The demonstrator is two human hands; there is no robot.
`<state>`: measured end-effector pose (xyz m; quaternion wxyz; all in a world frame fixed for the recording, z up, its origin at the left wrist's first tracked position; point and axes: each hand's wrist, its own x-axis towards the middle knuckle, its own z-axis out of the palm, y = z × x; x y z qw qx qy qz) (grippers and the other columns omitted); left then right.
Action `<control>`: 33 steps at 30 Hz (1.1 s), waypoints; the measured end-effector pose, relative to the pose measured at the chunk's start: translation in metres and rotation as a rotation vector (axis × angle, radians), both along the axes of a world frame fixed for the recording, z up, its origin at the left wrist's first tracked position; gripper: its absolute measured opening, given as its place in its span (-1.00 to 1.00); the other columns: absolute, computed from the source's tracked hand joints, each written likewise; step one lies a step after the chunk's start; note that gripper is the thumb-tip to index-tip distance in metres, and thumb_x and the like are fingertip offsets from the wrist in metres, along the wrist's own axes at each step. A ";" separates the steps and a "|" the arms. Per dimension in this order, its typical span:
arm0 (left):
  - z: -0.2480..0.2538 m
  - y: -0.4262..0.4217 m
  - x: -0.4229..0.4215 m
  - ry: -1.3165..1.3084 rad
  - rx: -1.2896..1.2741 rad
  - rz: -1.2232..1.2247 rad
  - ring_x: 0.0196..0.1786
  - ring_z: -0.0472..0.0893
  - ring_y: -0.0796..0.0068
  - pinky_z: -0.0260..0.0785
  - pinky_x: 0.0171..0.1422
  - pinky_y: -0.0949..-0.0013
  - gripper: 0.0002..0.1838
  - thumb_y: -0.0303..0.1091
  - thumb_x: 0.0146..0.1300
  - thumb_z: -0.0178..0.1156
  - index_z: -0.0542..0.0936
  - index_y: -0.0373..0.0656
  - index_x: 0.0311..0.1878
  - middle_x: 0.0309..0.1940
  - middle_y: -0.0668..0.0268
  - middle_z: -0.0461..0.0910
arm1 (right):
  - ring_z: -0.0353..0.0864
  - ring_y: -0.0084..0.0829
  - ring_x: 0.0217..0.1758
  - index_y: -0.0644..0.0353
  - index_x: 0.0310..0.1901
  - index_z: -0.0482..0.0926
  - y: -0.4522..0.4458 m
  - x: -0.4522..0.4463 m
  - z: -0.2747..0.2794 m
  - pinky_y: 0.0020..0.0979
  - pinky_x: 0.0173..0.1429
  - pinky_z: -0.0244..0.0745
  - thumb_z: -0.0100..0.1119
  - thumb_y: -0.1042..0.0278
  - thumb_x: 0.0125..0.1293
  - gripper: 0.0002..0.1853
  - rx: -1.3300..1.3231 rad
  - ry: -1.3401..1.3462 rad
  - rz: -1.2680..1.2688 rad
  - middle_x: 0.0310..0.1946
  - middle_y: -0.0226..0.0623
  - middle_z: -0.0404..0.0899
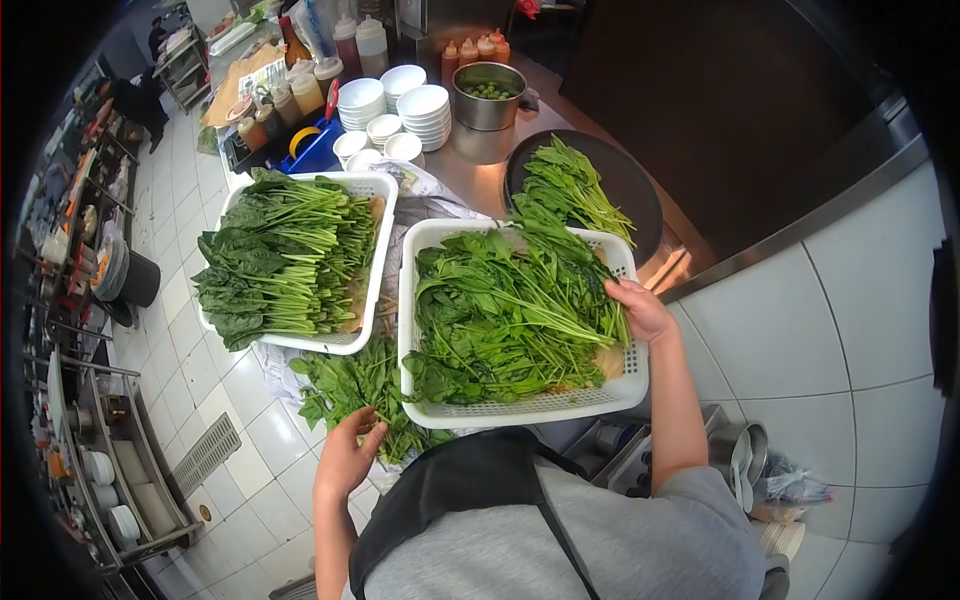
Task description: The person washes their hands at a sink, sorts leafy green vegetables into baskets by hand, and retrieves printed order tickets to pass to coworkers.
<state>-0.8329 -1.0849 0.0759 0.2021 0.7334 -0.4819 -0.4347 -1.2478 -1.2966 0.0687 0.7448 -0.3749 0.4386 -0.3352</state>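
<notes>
Leafy greens [500, 320] fill a white basket [520, 408] in front of me. My right hand [640, 310] is at the basket's right side, its fingers closed round stems at the edge of the greens. Down at the left, my left hand [355, 448] touches a loose pile of greens [365, 385] lying between the two baskets, fingers bent; whether it grips a leaf is unclear. A second white basket [385, 262] at the left holds neatly lined-up bunches of greens [290, 255]. More greens [575, 190] lie on a round dark tray [645, 195] behind the right basket.
Stacked white bowls [422, 108], a steel pot [488, 97] and sauce bottles [370, 45] stand at the counter's back. A blue container [318, 148] is behind the left basket. A person [138, 103] stands far left, near shelves. A wall borders the right.
</notes>
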 end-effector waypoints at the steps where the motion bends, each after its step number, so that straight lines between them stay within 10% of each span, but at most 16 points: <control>1: 0.001 -0.001 0.001 -0.001 0.001 0.003 0.01 0.59 0.19 0.43 0.03 0.23 -0.55 -0.21 0.25 0.17 0.46 -0.32 0.11 -0.06 0.03 0.58 | 0.58 -0.54 -0.12 0.30 0.02 0.49 -0.001 -0.002 0.000 -0.50 -0.01 0.48 0.08 0.24 0.33 -0.66 -0.004 0.020 0.008 -0.11 -0.30 0.60; 3: 0.004 -0.003 0.001 -0.009 -0.003 0.001 0.01 0.59 0.17 0.44 0.02 0.22 -0.56 -0.21 0.24 0.18 0.47 -0.31 0.10 -0.06 0.02 0.58 | 0.58 -0.50 -0.11 0.34 0.04 0.47 -0.003 -0.005 0.000 -0.45 -0.01 0.48 0.09 0.21 0.33 -0.62 -0.009 0.057 0.024 -0.13 -0.25 0.60; 7: 0.005 -0.006 -0.002 -0.013 -0.035 -0.024 0.01 0.59 0.18 0.45 0.01 0.22 -0.56 -0.20 0.24 0.18 0.47 -0.30 0.09 -0.06 0.02 0.58 | 0.52 -0.23 0.04 0.38 0.07 0.47 -0.009 0.005 -0.012 -0.34 0.18 0.34 0.20 0.17 0.22 -0.51 -0.350 1.115 0.128 -0.11 -0.05 0.58; 10: -0.001 -0.004 -0.002 -0.013 -0.026 -0.023 0.01 0.59 0.17 0.45 0.01 0.22 -0.55 -0.19 0.24 0.18 0.47 -0.30 0.10 -0.06 0.02 0.58 | 0.57 -0.07 -0.12 0.26 -0.03 0.56 0.006 0.012 -0.023 -0.23 0.11 0.39 0.25 0.14 0.13 -0.57 -0.961 1.254 -0.019 -0.30 -0.08 0.60; 14: -0.002 -0.001 -0.003 -0.002 -0.008 -0.019 0.01 0.59 0.17 0.45 0.02 0.22 -0.54 -0.19 0.24 0.18 0.47 -0.31 0.10 -0.06 0.01 0.58 | 0.50 -0.20 -0.01 0.10 -0.12 0.61 0.019 0.036 -0.019 -0.28 0.08 0.38 0.28 0.25 0.05 -0.68 -0.528 1.307 0.308 -0.15 -0.20 0.55; 18: 0.004 -0.003 -0.005 -0.008 -0.009 -0.028 0.00 0.60 0.22 0.42 0.04 0.24 -0.55 -0.22 0.27 0.16 0.45 -0.35 0.11 -0.06 0.03 0.59 | 0.57 -0.26 -0.18 0.08 -0.27 0.67 0.030 0.038 -0.061 -0.28 -0.01 0.43 0.30 0.25 0.02 -0.78 -0.902 1.612 0.144 -0.29 -0.25 0.57; 33: 0.002 -0.003 -0.002 0.032 -0.086 -0.054 -0.05 0.61 0.20 0.44 0.01 0.26 -0.58 -0.25 0.24 0.17 0.48 -0.31 0.08 -0.11 0.04 0.60 | 0.35 -0.58 -0.46 0.23 -0.22 0.45 -0.001 -0.012 0.048 -0.55 -0.30 0.34 -0.06 0.33 0.41 -0.84 -0.248 -0.006 -0.178 -0.54 -0.47 0.37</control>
